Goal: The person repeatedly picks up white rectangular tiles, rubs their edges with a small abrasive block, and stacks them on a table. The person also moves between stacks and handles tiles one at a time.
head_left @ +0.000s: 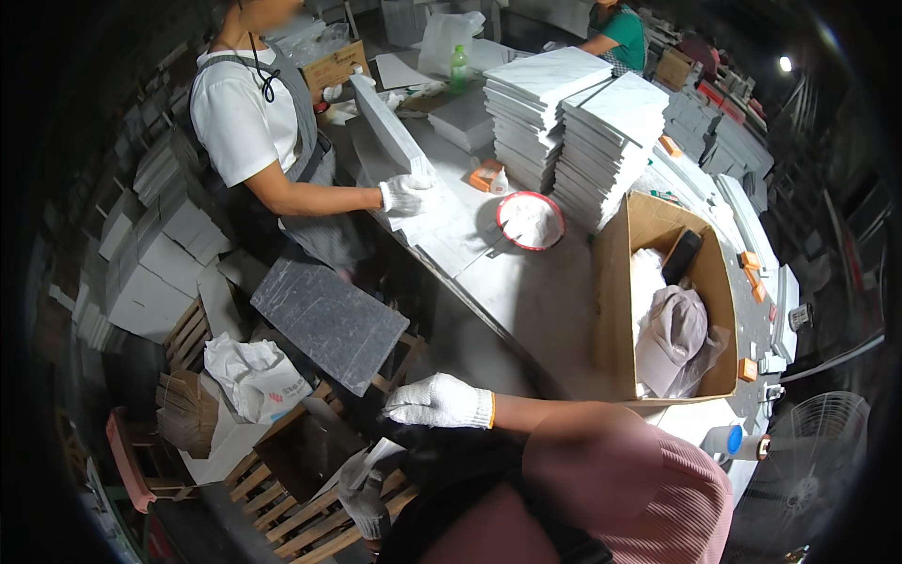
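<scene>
My right hand [439, 402], in a white knitted glove, hangs over the gap beside the worktable. Its fingers are drawn together, and whatever they hold, if anything, is hidden. Lower down, in shadow above a wooden pallet [315, 531], is my gloved left hand [365, 496]. It appears closed around a thin white flat piece [381, 458]; the fingers are partly blurred. A dark grey marbled slab [329, 320] lies just beyond both hands. Across from me, a person in a white T-shirt and grey apron steadies white slabs [390, 127] on edge with a gloved hand [407, 195].
On the worktable [545, 310] stand tall stacks of white tiles [536, 103], a red-rimmed bowl [531, 221] of white material and a cardboard box [615, 310] holding a cap. A white bag [252, 376] lies low at left. A fan [813, 461] stands at right.
</scene>
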{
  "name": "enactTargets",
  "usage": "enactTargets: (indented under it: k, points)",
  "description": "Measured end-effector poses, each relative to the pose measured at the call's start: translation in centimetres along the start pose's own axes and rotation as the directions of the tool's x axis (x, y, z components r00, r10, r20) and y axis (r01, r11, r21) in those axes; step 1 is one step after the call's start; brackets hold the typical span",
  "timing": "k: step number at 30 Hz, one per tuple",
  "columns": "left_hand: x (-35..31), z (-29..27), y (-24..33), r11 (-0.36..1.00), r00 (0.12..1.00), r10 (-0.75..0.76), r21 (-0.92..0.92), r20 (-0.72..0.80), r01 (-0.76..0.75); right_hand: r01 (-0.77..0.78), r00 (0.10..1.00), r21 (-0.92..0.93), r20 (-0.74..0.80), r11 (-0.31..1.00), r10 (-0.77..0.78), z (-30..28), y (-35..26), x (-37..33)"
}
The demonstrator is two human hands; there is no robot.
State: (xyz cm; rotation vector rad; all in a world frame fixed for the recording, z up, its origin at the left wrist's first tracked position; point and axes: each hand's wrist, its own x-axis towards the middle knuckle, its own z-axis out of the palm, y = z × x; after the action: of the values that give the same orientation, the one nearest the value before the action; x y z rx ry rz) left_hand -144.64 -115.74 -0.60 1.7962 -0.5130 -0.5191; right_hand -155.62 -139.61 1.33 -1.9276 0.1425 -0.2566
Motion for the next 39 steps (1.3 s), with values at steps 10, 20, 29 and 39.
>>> enactTargets:
  k: [10, 20, 29, 39]
  points:
    - [-1.1, 0.0, 0.6, 0.991, 0.989, 0.087, -0.107, 0.118, -0.075, 0.087, 0.982, 0.020, -0.168, 0.996, -0.082, 0.7, 0.2, -3.3]
    - [-2.2, -0.3, 2.1, 0.995, 0.995, 0.076, -0.063, 0.062, -0.072, 0.014, 0.994, 0.038, -0.106, 0.999, -0.010, 0.4, -0.6, -2.9]
    - [-1.8, -0.5, 2.3, 0.997, 0.996, 0.080, -0.014, -0.035, -0.080, 0.047, 0.986, 0.028, -0.164, 0.999, -0.041, -0.3, -0.3, -1.9]
    - [4.0, 3.6, 4.7, 0.942, 0.960, 0.238, -0.276, 0.147, -0.191, -0.284, 0.850, 0.101, -0.434, 0.953, 0.300, -8.4, -8.5, -8.1]
